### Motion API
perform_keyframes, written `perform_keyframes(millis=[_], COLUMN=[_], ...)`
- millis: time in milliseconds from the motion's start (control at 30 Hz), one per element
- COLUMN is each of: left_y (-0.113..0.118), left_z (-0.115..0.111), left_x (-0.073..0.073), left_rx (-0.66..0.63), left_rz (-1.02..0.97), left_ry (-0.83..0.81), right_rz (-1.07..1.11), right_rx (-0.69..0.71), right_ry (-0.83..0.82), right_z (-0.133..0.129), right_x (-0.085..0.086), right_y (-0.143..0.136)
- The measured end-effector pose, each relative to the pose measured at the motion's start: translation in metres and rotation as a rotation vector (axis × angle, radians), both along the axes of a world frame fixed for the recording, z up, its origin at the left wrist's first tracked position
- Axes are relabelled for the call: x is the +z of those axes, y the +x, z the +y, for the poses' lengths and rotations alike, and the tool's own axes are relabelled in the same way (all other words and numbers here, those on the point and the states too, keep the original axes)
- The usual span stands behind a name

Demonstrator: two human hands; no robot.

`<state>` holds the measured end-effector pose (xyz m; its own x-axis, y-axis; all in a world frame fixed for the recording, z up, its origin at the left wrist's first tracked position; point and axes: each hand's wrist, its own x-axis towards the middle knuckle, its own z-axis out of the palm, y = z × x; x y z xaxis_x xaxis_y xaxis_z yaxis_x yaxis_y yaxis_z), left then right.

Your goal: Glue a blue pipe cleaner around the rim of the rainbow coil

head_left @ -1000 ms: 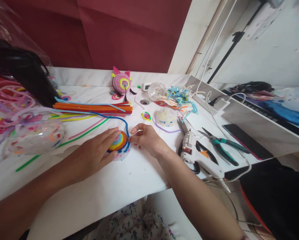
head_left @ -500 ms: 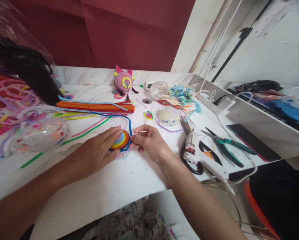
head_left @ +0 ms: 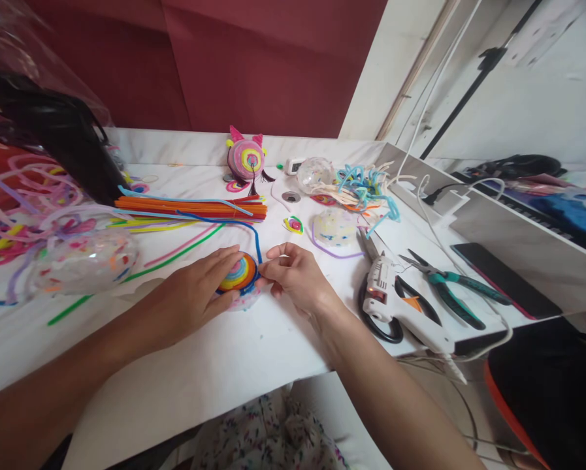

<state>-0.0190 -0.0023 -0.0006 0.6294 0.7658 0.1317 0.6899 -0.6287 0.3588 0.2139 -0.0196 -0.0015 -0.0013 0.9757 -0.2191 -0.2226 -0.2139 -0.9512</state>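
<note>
A clear plastic dome (head_left: 246, 302) sits on the white table, its top covered by a coiled spiral of pipe cleaners (head_left: 238, 274) in pink, light blue, yellow, orange and blue. My left hand (head_left: 202, 284) is closed around the dome's left side, fingers on top and thumb at the near edge. At the right edge, my right hand (head_left: 293, 274) pinches a blue pipe cleaner (head_left: 257, 238) against the coil. The loose end of that pipe cleaner bends up and runs left toward the bundle of orange and red pipe cleaners (head_left: 189, 207).
To the right lie a white glue gun (head_left: 383, 287), black-handled scissors (head_left: 395, 329) and green-handled pliers (head_left: 449, 281). A pink eared ball figure (head_left: 246, 156) stands at the back. Clear confetti domes (head_left: 87, 258) and tangled pipe cleaners (head_left: 42, 196) fill the left; a speckled half-dome (head_left: 334, 226) is right of centre.
The whole view has shifted slightly, so the table items appear a little further right. Both hands keep nearly the same hold on the coiled dome and the blue pipe cleaner.
</note>
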Motion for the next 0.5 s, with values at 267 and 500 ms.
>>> perform_keyframes(millis=[267, 500], left_y=[0.0001, 0.0070], left_z=[0.0009, -0.0035], left_x=[-0.0002, 0.0036], left_rx=[0.002, 0.040], left_rz=[0.005, -0.030], left_ry=[0.016, 0.013], right_rz=[0.036, 0.070], right_rx=[-0.023, -0.028], right_ry=[-0.026, 0.016], right_z=[-0.0016, -0.0039], right_x=[0.0059, 0.0048], right_y=[-0.0033, -0.0033])
